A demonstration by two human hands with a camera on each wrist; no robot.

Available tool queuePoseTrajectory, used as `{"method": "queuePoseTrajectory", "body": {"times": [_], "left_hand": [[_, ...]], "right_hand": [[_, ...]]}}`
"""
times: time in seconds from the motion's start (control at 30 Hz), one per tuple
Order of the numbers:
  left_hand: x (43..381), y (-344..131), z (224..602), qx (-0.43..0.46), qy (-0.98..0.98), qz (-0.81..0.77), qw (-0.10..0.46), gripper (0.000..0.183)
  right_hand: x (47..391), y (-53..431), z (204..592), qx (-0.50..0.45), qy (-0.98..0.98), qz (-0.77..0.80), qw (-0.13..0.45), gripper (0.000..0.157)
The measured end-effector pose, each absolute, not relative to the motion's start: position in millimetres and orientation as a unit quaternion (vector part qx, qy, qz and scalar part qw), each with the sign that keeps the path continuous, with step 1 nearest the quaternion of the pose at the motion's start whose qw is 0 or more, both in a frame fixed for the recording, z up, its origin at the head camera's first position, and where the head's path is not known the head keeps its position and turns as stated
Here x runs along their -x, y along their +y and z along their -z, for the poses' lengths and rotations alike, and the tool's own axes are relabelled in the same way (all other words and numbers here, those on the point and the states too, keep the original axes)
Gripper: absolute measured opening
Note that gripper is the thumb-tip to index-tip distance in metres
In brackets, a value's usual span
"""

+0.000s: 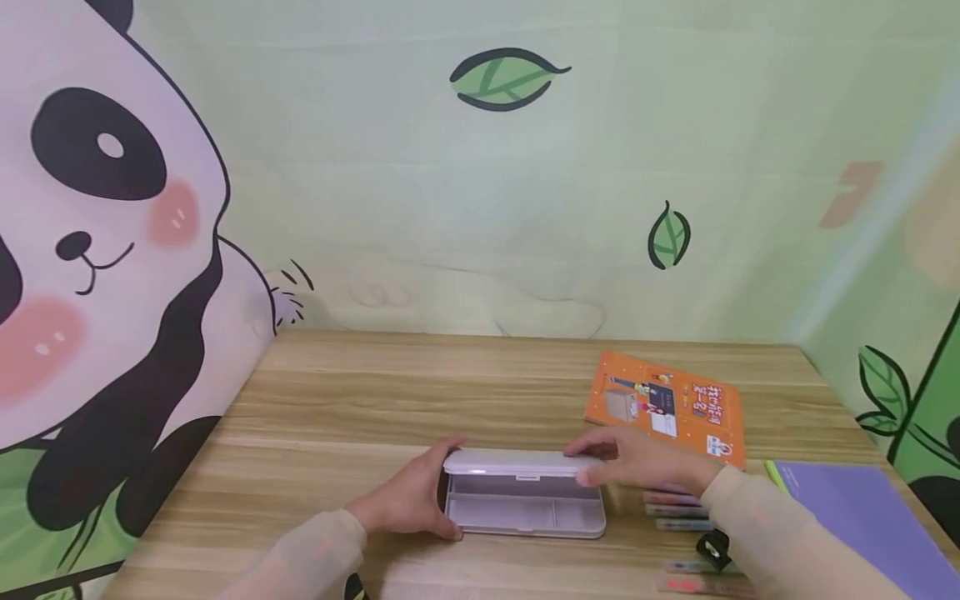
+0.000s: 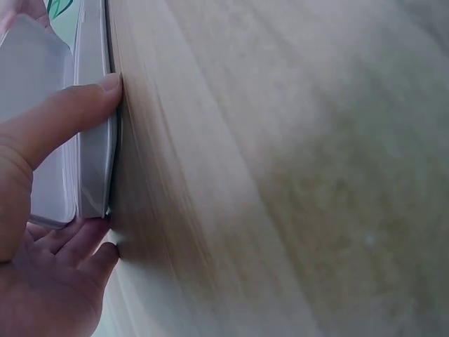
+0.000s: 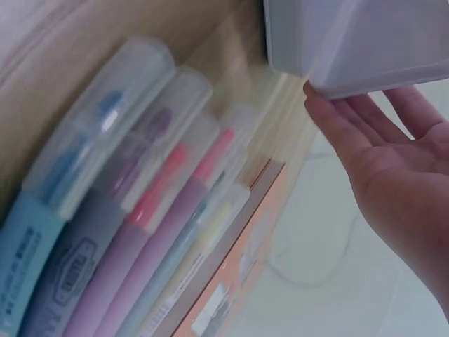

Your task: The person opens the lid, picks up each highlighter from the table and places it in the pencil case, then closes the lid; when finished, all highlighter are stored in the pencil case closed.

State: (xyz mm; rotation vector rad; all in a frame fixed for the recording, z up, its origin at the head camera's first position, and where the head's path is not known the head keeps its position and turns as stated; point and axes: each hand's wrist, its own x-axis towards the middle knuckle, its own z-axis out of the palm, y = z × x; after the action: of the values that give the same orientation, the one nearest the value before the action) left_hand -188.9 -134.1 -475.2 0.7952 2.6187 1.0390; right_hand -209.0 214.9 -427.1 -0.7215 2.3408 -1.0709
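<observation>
A pale plastic pencil case (image 1: 498,512) lies near the front middle of the table, its lid (image 1: 510,461) partly raised. Inside, a divider splits the tray, and the compartments that show hold nothing. My left hand (image 1: 408,497) grips the case's left end; the left wrist view has the thumb (image 2: 84,109) across its side and the other fingers around the end. At the lid's right end, my right hand (image 1: 648,457) pinches the edge between thumb and fingers. The right wrist view shows that hand (image 3: 396,158) at a corner of the lid (image 3: 393,42).
Capped highlighters (image 3: 105,161) lie in a row right of the case, partly under the right sleeve. A small black object (image 1: 712,547) sits among pens (image 1: 697,586). An orange booklet (image 1: 630,400) lies behind, a purple notebook (image 1: 847,508) at the right edge.
</observation>
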Motion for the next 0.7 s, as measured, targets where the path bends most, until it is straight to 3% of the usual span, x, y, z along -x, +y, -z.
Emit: {"method": "queuePoseTrajectory", "body": {"times": [0.17, 0.3, 0.43, 0.7], "left_hand": [[188, -134, 477, -0.256, 0.888, -0.366, 0.109, 0.121], [186, -133, 479, -0.251, 0.885, -0.378, 0.100, 0.119], [184, -131, 478, -0.244, 0.888, -0.378, 0.092, 0.128], [182, -131, 477, -0.257, 0.881, -0.391, 0.073, 0.140]], "right_hand": [[214, 221, 421, 0.225, 0.859, 0.403, 0.222, 0.038], [219, 221, 421, 0.156, 0.858, 0.436, 0.223, 0.049], [225, 216, 426, 0.095, 0.830, 0.502, 0.225, 0.059], [233, 204, 430, 0.028, 0.818, 0.541, 0.195, 0.064]]}}
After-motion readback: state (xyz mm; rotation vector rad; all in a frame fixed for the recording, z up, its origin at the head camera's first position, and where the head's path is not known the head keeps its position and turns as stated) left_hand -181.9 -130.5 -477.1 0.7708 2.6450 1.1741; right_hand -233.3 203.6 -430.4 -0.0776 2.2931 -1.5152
